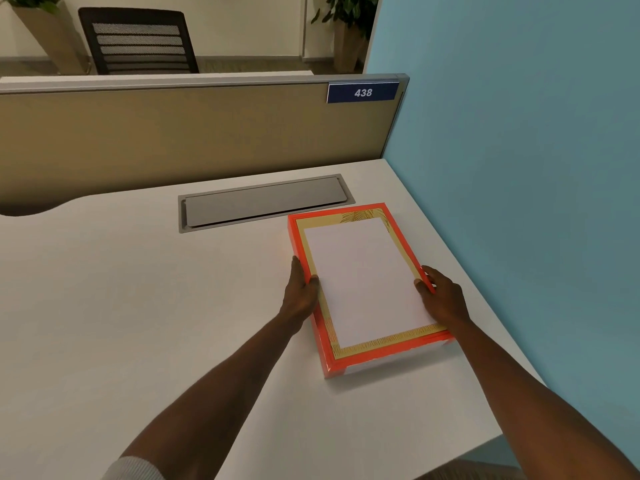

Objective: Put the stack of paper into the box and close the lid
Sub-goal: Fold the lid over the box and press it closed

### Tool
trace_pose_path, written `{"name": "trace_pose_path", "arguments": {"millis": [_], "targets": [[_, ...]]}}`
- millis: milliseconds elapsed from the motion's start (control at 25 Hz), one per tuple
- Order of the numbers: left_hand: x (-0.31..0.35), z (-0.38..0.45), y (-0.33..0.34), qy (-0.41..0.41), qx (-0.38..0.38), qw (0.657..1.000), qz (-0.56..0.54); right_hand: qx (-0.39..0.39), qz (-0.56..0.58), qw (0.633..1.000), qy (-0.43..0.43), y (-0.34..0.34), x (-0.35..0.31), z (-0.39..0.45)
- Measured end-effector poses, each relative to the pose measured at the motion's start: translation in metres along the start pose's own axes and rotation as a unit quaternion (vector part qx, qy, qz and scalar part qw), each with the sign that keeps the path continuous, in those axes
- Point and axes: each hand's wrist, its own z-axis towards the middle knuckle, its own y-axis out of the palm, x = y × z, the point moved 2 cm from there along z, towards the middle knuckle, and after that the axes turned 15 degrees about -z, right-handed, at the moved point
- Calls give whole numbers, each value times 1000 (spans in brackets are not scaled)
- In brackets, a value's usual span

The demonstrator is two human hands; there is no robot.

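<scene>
An orange box [320,341] with a gold patterned face lies flat on the white desk [138,306], close to its right edge. A white stack of paper [363,282] rests inside the orange border, on the gold surface. Whether it lies in the box or on its lid, I cannot tell. My left hand [299,296] grips the box's left side, thumb on the paper's left edge. My right hand [443,299] grips the right side, with its thumb on the paper's right edge. No separate lid is in sight.
A grey cable-tray cover [263,202] is set into the desk just behind the box. A tan partition [173,133] with a "438" sign [363,92] bounds the back. A blue wall [519,168] runs along the right. A black chair [138,43] stands beyond the partition.
</scene>
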Motion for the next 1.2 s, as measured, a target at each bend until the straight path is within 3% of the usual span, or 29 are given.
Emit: {"name": "trace_pose_path", "arguments": {"millis": [600,840,1040,1200], "targets": [[-19,17,-2,31,-12,998,44,-14,-13,1000,-9,11,2,-3],[-29,11,-5,25,62,998,1,-53,-14,999,-4,11,9,-2],[-37,9,-6,12,42,999,-19,-83,-10,996,24,12,11,-5],[-35,6,-5,23,24,999,31,-89,-35,995,15,11,8,-3]]}}
